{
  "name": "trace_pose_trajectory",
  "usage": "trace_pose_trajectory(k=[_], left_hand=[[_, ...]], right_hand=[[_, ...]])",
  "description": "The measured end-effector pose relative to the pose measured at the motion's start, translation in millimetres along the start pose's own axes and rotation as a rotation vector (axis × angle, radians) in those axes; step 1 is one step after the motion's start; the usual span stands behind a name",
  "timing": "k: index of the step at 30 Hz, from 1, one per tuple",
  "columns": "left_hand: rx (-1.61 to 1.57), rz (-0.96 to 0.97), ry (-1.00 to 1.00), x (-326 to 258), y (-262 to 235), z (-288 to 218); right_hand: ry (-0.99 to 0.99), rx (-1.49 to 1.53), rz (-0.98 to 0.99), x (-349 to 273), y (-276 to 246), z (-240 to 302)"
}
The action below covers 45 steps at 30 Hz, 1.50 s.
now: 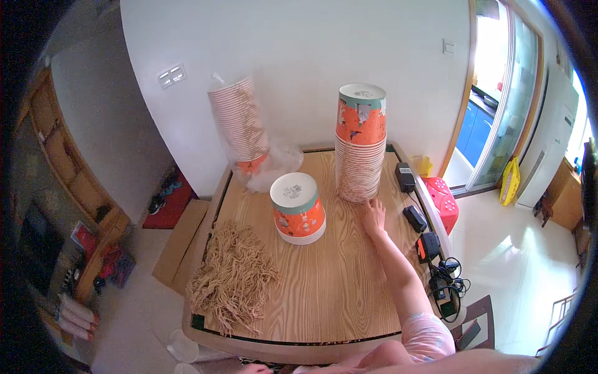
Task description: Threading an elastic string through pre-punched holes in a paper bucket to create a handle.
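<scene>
A tall stack of upside-down orange paper buckets [361, 149] with green bands and white bottoms stands toward the back right of the wooden table [336, 274]. My right hand [374, 217] reaches to the foot of this stack, its fingers closed at the lowest rims; the fingertips are partly hidden. A shorter upside-down stack of the same paper buckets [298, 212] sits at the table's middle. Left of it lies a loose heap of tan twine [233, 277]. Only a sliver of my left hand [255, 369] shows at the lower edge, fingers out of sight.
Another stack of buckets [240, 121] leans in clear plastic at the back left by the wall. Black power adapters [405, 177] and tangled cables [445, 280] line the right edge. A red stool [441, 202] stands beyond it; flattened cardboard [180, 249] leans at the left.
</scene>
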State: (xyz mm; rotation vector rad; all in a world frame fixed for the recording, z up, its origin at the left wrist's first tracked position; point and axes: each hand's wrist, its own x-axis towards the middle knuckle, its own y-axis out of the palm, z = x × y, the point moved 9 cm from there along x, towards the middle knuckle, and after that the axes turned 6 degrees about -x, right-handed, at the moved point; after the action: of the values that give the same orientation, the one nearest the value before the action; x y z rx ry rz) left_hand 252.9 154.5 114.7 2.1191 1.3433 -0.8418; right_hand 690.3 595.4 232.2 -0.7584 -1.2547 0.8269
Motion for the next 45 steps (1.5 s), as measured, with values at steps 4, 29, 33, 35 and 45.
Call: trace_pose_trajectory(k=[4,29,33,35,45], left_hand=[[0.164,0.091,0.398,11,17,-128],[0.197,-0.274,0.792,140,58,-241],[0.36,-0.485,0.855,127,60,-249],[0.384,-0.504,0.894,120,63,-254],[0.382,-0.526,0.927,112,64,-256]], right_hand=[[-0.137,0.079,-0.372,-4,-57,28],[0.153,0.243,-0.16,9,-15,-1],[0.137,0.165,-0.209,6,-18,-1],[0.163,0.2,-0.18,8,-17,-5],[0.209,0.193,-0.212,7,-25,-3]])
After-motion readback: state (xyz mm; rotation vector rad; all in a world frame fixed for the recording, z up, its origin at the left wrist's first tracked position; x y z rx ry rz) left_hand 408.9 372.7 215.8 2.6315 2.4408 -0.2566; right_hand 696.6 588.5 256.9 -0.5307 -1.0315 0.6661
